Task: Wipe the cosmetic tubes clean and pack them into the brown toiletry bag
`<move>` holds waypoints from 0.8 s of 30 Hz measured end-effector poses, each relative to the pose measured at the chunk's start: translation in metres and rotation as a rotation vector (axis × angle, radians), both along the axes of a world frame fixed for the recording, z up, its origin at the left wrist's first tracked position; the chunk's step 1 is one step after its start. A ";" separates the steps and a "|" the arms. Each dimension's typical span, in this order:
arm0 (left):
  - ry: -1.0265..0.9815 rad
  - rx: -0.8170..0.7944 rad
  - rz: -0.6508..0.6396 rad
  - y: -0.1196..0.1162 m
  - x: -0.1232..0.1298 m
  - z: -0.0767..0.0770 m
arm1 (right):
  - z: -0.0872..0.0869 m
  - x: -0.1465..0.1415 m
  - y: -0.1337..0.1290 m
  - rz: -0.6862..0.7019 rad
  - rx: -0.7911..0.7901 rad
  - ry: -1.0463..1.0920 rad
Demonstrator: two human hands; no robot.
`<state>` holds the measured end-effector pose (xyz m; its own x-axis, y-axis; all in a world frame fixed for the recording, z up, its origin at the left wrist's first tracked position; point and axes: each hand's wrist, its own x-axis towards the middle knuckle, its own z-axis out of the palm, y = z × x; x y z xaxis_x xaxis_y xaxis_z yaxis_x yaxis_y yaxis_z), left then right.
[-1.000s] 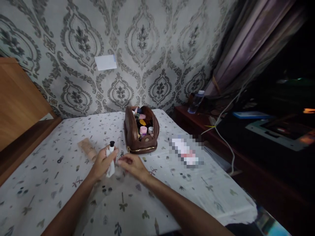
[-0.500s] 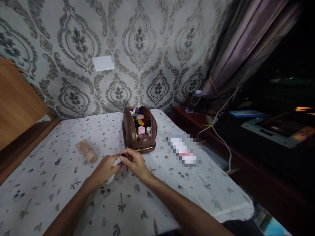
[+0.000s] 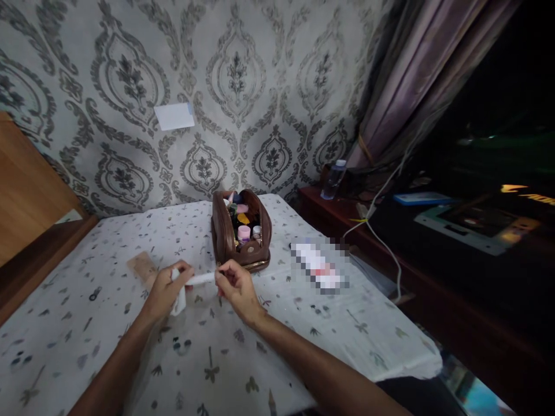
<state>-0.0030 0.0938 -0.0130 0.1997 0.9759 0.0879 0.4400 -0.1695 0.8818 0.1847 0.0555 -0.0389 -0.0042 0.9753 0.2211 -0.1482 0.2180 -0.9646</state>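
Observation:
My left hand (image 3: 167,286) is closed on a crumpled white tissue (image 3: 178,300), its loose end hanging below the fingers. A narrow white strip, apparently part of the tissue, stretches across to my right hand (image 3: 235,289). There, thumb and fingers pinch the strip's far end; a small dark spot shows at these fingertips, too small to name. Just beyond my right hand stands an open brown cosmetic bag (image 3: 224,245), filled with small jars and other make-up items. A beige tube (image 3: 142,267) lies behind my left hand, partly covered by it.
Both hands are over a bed or table with a white patterned cover (image 3: 212,358). A blurred-out, pixelated object (image 3: 318,266) lies to the right. Farther right, a dark red desk (image 3: 310,202) holds a water bottle (image 3: 333,180) and a white cable (image 3: 392,248). A wooden board (image 3: 34,196) borders the left.
My hands were together; my left hand has moved left, away from the right, so the white strip now spans between them. The view has shifted slightly.

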 end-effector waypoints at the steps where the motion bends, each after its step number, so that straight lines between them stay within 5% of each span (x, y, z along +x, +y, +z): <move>1: -0.047 0.033 0.069 0.001 0.000 -0.001 | -0.002 -0.003 -0.001 0.016 -0.002 -0.015; 6: -0.314 0.120 0.366 0.001 0.004 0.000 | -0.015 -0.014 -0.008 0.165 -0.060 -0.102; 10: -0.536 0.123 0.461 -0.006 0.014 0.003 | -0.023 -0.020 -0.012 0.280 -0.071 -0.100; 19: -0.581 -0.270 0.173 -0.039 0.054 -0.015 | -0.025 -0.022 -0.009 0.305 -0.067 0.042; 24: -0.746 -0.165 0.188 -0.028 0.044 -0.006 | -0.026 -0.022 -0.012 0.347 -0.101 -0.052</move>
